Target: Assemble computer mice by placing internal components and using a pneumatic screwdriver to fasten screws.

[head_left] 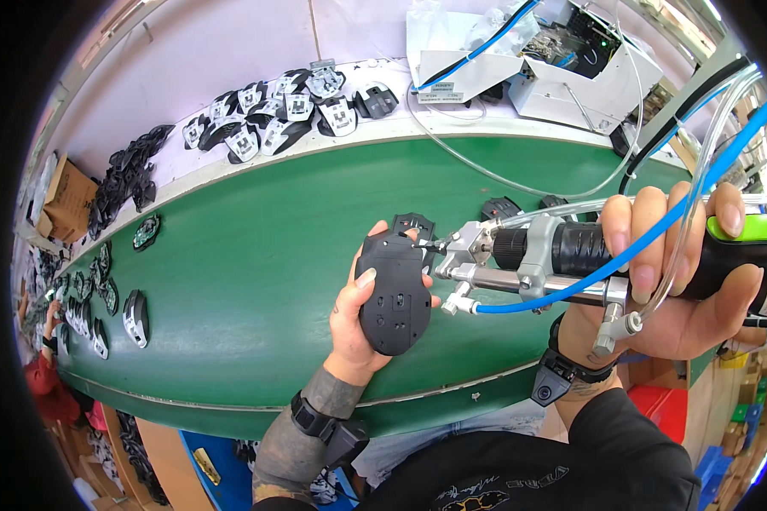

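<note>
My left hand point(355, 317) is closed round a black computer mouse point(395, 294), its underside facing me with small holes and recesses showing. In my right hand point(677, 255) is a black and green electric screwdriver point(579, 248), lying sideways with metal fittings and air tubes clamped to it. The screwdriver's tip point(430, 248) reaches the upper right edge of the mouse; whether it touches a screw is too small to tell. Just behind the held mouse lies another dark mouse point(415, 225), partly hidden.
A green conveyor belt point(247, 281) runs across. More mouse parts lie on it, a white and black one point(135, 318) at left. White and black shells point(273, 111) crowd the back ledge near white boxes point(571, 94). A blue hose point(656, 247) crosses my right hand. Another person's arm point(49, 324) shows far left.
</note>
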The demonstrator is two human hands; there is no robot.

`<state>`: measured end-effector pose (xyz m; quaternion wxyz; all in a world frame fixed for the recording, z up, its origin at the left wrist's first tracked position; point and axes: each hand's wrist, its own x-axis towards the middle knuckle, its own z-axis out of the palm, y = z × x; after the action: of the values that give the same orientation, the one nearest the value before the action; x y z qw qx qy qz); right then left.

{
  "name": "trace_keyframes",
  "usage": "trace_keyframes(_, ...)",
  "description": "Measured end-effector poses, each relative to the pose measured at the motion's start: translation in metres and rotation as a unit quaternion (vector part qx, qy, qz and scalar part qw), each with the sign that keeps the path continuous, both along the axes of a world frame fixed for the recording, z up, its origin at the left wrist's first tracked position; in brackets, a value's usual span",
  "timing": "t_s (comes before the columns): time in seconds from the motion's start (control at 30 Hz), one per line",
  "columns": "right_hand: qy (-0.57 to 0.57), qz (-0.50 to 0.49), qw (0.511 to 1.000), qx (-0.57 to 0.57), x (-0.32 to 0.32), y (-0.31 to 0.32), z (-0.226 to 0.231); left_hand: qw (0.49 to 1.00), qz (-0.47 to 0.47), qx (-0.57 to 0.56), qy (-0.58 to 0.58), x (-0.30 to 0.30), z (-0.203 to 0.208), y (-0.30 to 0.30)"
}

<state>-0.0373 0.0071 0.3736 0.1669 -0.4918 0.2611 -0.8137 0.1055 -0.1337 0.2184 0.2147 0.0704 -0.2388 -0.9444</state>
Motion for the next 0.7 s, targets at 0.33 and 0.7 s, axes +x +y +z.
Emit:
trace_keyframes(0.33,0.011,0.01,1.0,-0.005,-0.001,0.004,0.0,0.999,0.021,0.035,-0.003,-0.001,0.001,-0.005)
trace_keyframes(0.7,0.006,0.035,0.999,0.008,0.029,-0.005,-0.003,0.993,0.097,0.052,-0.051,0.001,-0.001,-0.019)
